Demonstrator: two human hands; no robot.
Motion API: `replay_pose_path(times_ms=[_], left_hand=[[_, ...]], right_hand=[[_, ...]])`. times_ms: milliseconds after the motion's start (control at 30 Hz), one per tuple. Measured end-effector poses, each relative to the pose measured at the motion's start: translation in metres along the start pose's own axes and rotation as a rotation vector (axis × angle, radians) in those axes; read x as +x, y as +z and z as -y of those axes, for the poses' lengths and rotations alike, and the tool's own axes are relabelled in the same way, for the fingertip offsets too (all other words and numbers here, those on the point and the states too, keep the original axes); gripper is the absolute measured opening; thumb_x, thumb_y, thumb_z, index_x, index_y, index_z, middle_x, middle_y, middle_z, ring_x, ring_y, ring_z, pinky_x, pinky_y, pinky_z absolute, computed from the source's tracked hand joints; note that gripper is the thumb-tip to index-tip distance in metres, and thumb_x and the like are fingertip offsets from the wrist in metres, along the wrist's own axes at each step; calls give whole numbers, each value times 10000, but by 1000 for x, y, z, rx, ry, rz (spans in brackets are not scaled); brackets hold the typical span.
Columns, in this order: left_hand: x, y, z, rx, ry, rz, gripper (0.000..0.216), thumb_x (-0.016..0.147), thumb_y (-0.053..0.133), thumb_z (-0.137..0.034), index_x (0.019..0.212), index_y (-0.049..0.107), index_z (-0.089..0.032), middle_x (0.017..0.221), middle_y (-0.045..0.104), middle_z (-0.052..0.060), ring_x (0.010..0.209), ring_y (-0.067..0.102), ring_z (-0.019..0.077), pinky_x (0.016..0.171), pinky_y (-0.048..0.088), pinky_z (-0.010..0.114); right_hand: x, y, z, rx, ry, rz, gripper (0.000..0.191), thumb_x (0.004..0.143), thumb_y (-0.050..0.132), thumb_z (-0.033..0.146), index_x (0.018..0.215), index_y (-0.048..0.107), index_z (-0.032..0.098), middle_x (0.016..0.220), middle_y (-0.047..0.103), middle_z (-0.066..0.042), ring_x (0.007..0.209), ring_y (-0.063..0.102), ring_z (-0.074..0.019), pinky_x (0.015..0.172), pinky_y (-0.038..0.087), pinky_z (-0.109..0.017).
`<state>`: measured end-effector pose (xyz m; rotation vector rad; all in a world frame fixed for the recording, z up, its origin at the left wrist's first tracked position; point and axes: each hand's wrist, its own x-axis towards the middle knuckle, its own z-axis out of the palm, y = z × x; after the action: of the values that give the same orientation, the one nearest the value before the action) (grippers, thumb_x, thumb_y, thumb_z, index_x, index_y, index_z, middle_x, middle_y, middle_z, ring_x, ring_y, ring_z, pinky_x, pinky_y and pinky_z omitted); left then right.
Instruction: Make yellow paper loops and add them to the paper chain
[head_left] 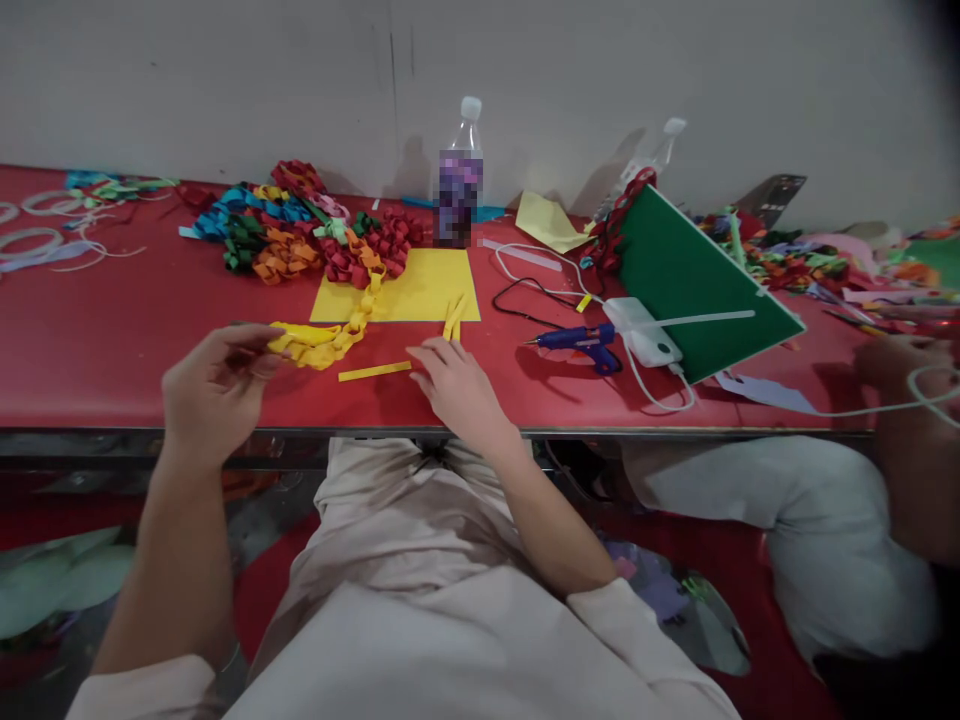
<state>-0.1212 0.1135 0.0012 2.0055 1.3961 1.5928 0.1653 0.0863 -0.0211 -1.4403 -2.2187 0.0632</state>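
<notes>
My left hand [217,385] is closed, pinching one end of a yellow paper chain [319,345] just above the red table. The chain's links run right and up toward a heap of coloured paper chains [300,230]. My right hand [461,385] is low over the table, fingers slightly apart and bent downward. At its fingertips ends a loose yellow paper strip [367,372], which lies flat. More yellow strips [454,317] lie just beyond its knuckles, partly on a yellow sheet [431,280].
A blue glue gun [577,342] lies right of my right hand, beside a white power strip [641,330] with cables. A green board [690,280] leans behind it. A bottle [459,190] stands near the wall. Another person's hand [904,365] is at far right.
</notes>
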Motion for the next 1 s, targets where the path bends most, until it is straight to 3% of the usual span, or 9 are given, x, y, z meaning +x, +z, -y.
replay_pose_path(times_ms=[100,200,400,500,567,700,833,900,1000], left_hand=[[-11,11,-13,-216,-56,42,377,829,794,-331,1157,731,-155,985,748,65,822,672,127,750,572,244],[-14,13,-21,-252,-41,-1,452,810,825,-275,1235,710,-170,1033,734,69,875,687,131,784,581,238],[-6,6,-32,32,258,-105,346,855,749,-146,1195,746,-214,1081,703,63,869,673,121,760,550,235],[-10,20,-46,100,405,-21,372,867,733,-108,1214,726,-241,1054,734,47,893,680,134,776,551,241],[-18,40,-57,121,484,41,460,881,732,-139,1320,652,-250,1086,753,51,950,680,171,882,558,305],[-43,89,-69,81,452,274,463,971,630,-209,1424,548,-258,1145,734,75,1168,645,233,1035,520,384],[-57,120,-67,33,376,400,634,986,616,-317,1561,360,-244,1342,600,141,1270,595,238,1093,498,385],[-53,122,-64,64,379,466,685,971,635,-359,1574,333,-238,1449,524,166,1377,516,271,1155,444,428],[-38,115,-58,163,376,553,599,969,635,-360,1518,426,-247,1469,549,146,1421,476,306,1193,371,490]], right_hand=[[16,8,7,-25,-58,73,252,1011,577,240,1236,656,163,1267,635,-144,1167,546,-281,989,478,-436],[13,7,5,54,-34,97,116,988,604,195,1073,676,164,1131,670,-117,1071,577,-256,929,481,-396],[-43,-29,-19,456,223,-36,52,971,597,178,982,638,209,925,691,-29,827,618,-169,758,462,-296],[-65,-45,-24,567,322,-264,89,988,581,267,989,646,205,907,665,-26,776,589,-146,703,449,-276],[-71,-50,-22,633,383,-428,140,992,580,325,1008,657,208,870,646,-20,731,570,-137,665,447,-271],[-72,-43,-15,827,533,-595,184,948,647,410,975,676,231,699,604,18,585,541,-127,562,441,-266],[-75,-29,-16,912,594,-644,185,974,589,380,1053,683,242,849,693,-26,647,625,-151,598,506,-294],[-77,-25,-17,781,532,-582,220,1001,506,306,1082,698,236,961,699,-57,739,655,-167,671,537,-318],[-73,-22,-12,521,401,-443,265,984,494,236,1162,688,211,1110,663,-106,949,666,-213,848,558,-372]])
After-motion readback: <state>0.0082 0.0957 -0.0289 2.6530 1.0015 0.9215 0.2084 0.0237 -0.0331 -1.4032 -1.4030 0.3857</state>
